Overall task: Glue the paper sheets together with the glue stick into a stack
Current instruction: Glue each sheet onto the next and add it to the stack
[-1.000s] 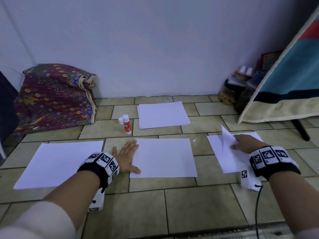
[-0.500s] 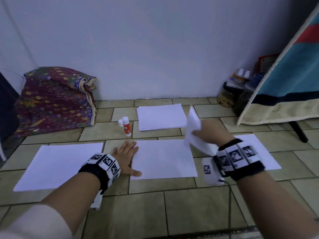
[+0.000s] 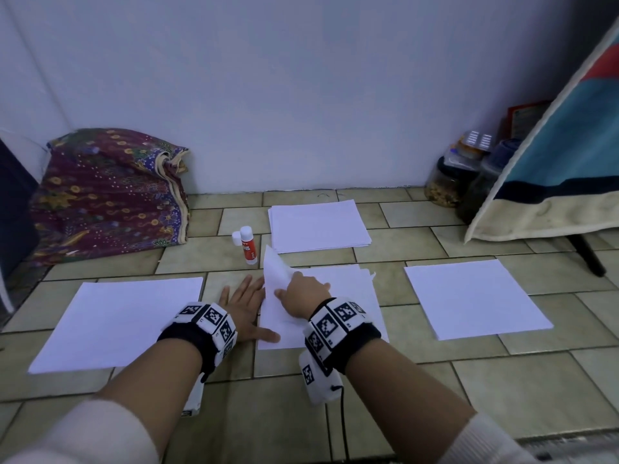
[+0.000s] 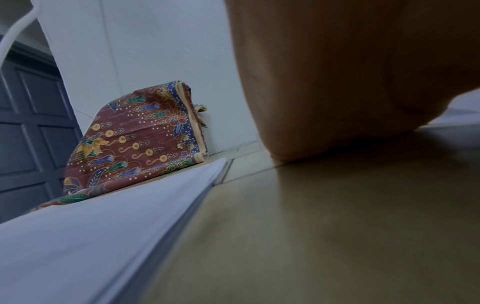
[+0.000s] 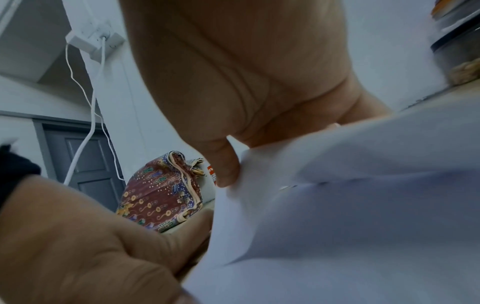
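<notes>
1. Head view: the right hand (image 3: 303,293) pinches a paper sheet (image 3: 278,272) over the middle sheet (image 3: 365,303) near the floor's centre; a skewed landing would leave misaligned edges.
2. The left hand (image 3: 243,304) lies flat, fingers straight, thumb on the middle sheet's left edge; lifting it could let that sheet slide.
3. The glue stick (image 3: 248,245) stands uncapped toward the wall, beside the spare pile (image 3: 318,226); a swinging sheet corner could topple it.
</notes>
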